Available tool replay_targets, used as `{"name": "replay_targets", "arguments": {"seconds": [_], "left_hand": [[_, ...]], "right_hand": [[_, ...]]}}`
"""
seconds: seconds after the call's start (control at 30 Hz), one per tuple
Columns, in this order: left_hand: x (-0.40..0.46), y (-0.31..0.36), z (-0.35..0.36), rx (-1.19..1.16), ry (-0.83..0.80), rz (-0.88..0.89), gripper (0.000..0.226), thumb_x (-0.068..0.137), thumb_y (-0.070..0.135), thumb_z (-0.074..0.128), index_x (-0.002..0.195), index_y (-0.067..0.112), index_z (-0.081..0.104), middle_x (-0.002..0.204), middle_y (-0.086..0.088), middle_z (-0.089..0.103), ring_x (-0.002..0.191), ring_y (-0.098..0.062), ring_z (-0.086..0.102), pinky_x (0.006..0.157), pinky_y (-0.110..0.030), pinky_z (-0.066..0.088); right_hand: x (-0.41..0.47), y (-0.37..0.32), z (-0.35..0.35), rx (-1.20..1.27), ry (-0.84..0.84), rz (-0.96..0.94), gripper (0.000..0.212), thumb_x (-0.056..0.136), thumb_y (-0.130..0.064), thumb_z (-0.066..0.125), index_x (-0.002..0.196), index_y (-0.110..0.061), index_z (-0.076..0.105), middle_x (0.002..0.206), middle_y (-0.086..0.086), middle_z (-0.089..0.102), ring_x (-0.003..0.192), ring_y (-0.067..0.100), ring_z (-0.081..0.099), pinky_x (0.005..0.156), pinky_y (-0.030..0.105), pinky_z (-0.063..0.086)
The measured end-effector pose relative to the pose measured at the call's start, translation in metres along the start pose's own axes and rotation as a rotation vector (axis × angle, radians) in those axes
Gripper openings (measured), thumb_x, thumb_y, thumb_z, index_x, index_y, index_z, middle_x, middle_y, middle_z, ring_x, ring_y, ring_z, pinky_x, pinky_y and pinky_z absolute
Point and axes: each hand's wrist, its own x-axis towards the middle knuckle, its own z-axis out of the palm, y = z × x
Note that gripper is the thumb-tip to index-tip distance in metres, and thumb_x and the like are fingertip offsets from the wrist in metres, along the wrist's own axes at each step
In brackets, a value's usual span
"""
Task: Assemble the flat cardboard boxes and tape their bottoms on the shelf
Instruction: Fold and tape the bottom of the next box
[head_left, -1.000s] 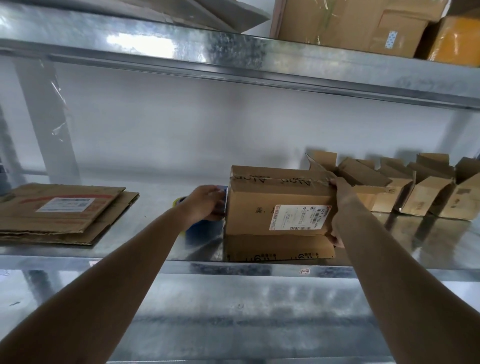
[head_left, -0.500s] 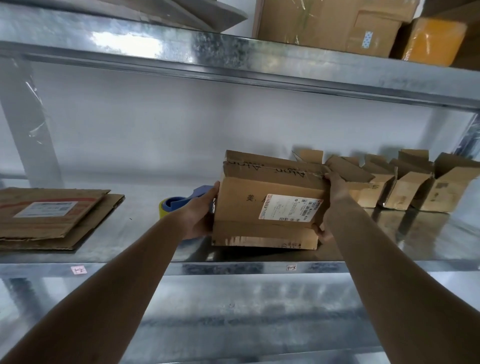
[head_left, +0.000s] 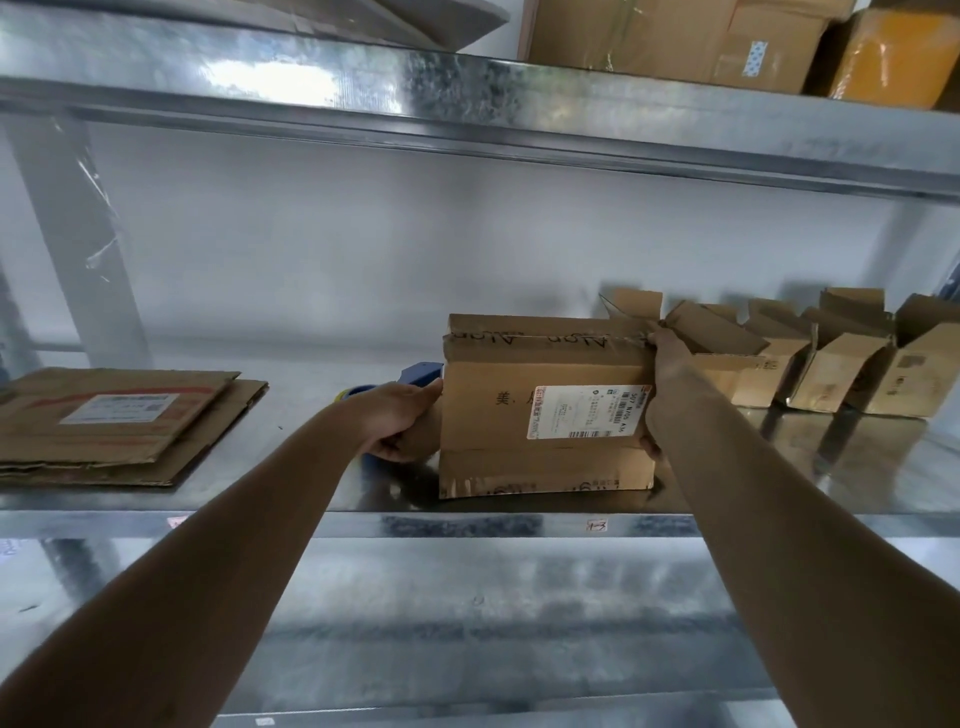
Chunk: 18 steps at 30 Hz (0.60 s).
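Head view only. Cardboard box (head_left: 545, 410), partly formed, stands on the metal shelf (head_left: 311, 522) near its front edge, directly between the two hands, its long axis running left to right across the shelf. Left hand (head_left: 402, 421) is curled round the box's left end, thumb on top, fingers wrapped underneath toward the end face. Right hand (head_left: 660, 384) clasps the right end, fingers reaching to the upper rear corner, thumb at the lower front edge. Both hands touch the box; neither is nearer.

Tape dispenser (head_left: 415, 371), blue with a yellow roll, lies just behind the left hand, largely hidden by it. Flat cardboard stack (head_left: 114, 421) lies well to the left of the left hand. Row of assembled small boxes (head_left: 810, 364) sits just beyond the right hand, toward the back right.

Judgement: the box's flaps appear loosely closed, with a seam running along its upper face parallel to the long axis. Taping would follow that seam left to right, and the left hand is the one next to the dispenser, so it would have to let go first.
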Motion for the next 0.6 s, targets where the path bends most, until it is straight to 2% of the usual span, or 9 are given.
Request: {"name": "replay_targets", "arguments": {"seconds": [0.1, 0.17, 0.27, 0.33, 0.4, 0.47, 0.5, 0.57, 0.6], "left_hand": [[-0.004, 0.003, -0.002, 0.048, 0.003, -0.007, 0.053, 0.102, 0.059, 0.05, 0.128, 0.014, 0.061, 0.102, -0.012, 0.066, 0.082, -0.022, 0.065, 0.062, -0.031, 0.06], [-0.005, 0.002, -0.008, 0.006, -0.04, -0.032, 0.065, 0.097, 0.067, 0.055, 0.13, 0.011, 0.062, 0.102, -0.014, 0.068, 0.084, -0.026, 0.067, 0.068, -0.034, 0.06], [-0.007, -0.002, -0.017, -0.146, -0.114, -0.083, 0.112, 0.056, 0.101, 0.061, 0.123, 0.011, 0.068, 0.108, -0.017, 0.071, 0.092, -0.033, 0.067, 0.076, -0.043, 0.06], [-0.011, -0.002, -0.019, -0.189, -0.126, -0.103, 0.129, 0.036, 0.107, 0.061, 0.122, 0.01, 0.069, 0.116, -0.019, 0.072, 0.099, -0.036, 0.066, 0.083, -0.046, 0.059], [-0.013, -0.001, -0.021, -0.205, -0.157, -0.118, 0.138, 0.032, 0.108, 0.06, 0.125, 0.007, 0.068, 0.11, -0.015, 0.071, 0.096, -0.033, 0.062, 0.085, -0.041, 0.055], [-0.013, 0.002, -0.023, -0.183, -0.196, -0.127, 0.14, 0.034, 0.11, 0.053, 0.123, 0.002, 0.067, 0.098, -0.012, 0.061, 0.09, -0.028, 0.053, 0.08, -0.037, 0.049], [-0.014, 0.004, -0.023, -0.162, -0.202, -0.131, 0.138, 0.036, 0.111, 0.05, 0.118, 0.002, 0.066, 0.097, -0.013, 0.058, 0.089, -0.027, 0.051, 0.079, -0.037, 0.048], [-0.012, 0.005, -0.024, -0.128, -0.193, -0.14, 0.137, 0.039, 0.11, 0.049, 0.121, 0.002, 0.065, 0.104, -0.013, 0.061, 0.094, -0.027, 0.055, 0.08, -0.037, 0.05], [-0.011, 0.005, -0.025, -0.123, -0.181, -0.146, 0.135, 0.041, 0.108, 0.052, 0.125, 0.003, 0.064, 0.112, -0.014, 0.063, 0.1, -0.028, 0.057, 0.082, -0.038, 0.052]], "right_hand": [[-0.005, -0.001, 0.003, -0.025, -0.008, -0.008, 0.067, 0.074, -0.074, 0.066, 0.118, -0.023, 0.061, 0.108, 0.001, 0.072, 0.085, 0.022, 0.064, 0.054, 0.035, 0.037], [-0.004, -0.001, 0.006, -0.022, -0.027, -0.014, 0.062, 0.077, -0.071, 0.066, 0.116, -0.023, 0.063, 0.107, 0.001, 0.072, 0.086, 0.022, 0.065, 0.054, 0.035, 0.036], [-0.005, -0.002, 0.015, 0.001, -0.08, -0.065, 0.056, 0.077, -0.072, 0.068, 0.11, -0.026, 0.066, 0.104, 0.0, 0.071, 0.081, 0.023, 0.065, 0.051, 0.035, 0.037], [-0.004, 0.0, 0.02, -0.008, -0.087, -0.114, 0.06, 0.072, -0.077, 0.069, 0.108, -0.03, 0.066, 0.103, 0.001, 0.07, 0.083, 0.025, 0.065, 0.051, 0.036, 0.038], [0.0, 0.003, 0.023, -0.014, -0.082, -0.148, 0.06, 0.072, -0.077, 0.068, 0.111, -0.031, 0.065, 0.105, 0.003, 0.069, 0.087, 0.026, 0.065, 0.053, 0.034, 0.04], [0.003, 0.001, 0.025, -0.052, -0.086, -0.202, 0.05, 0.085, -0.067, 0.064, 0.117, -0.028, 0.065, 0.106, 0.003, 0.068, 0.083, 0.023, 0.065, 0.052, 0.029, 0.043], [0.004, 0.0, 0.024, -0.1, -0.103, -0.242, 0.043, 0.096, -0.055, 0.059, 0.124, -0.023, 0.064, 0.107, 0.002, 0.066, 0.077, 0.019, 0.061, 0.048, 0.025, 0.042], [0.007, -0.003, 0.024, -0.2, -0.114, -0.315, 0.036, 0.108, -0.032, 0.05, 0.136, -0.01, 0.056, 0.113, 0.005, 0.06, 0.067, 0.013, 0.046, 0.038, 0.02, 0.039], [0.012, -0.003, 0.024, -0.225, -0.136, -0.352, 0.034, 0.11, -0.025, 0.049, 0.138, -0.008, 0.055, 0.122, 0.01, 0.06, 0.065, 0.011, 0.041, 0.038, 0.016, 0.037]]}}
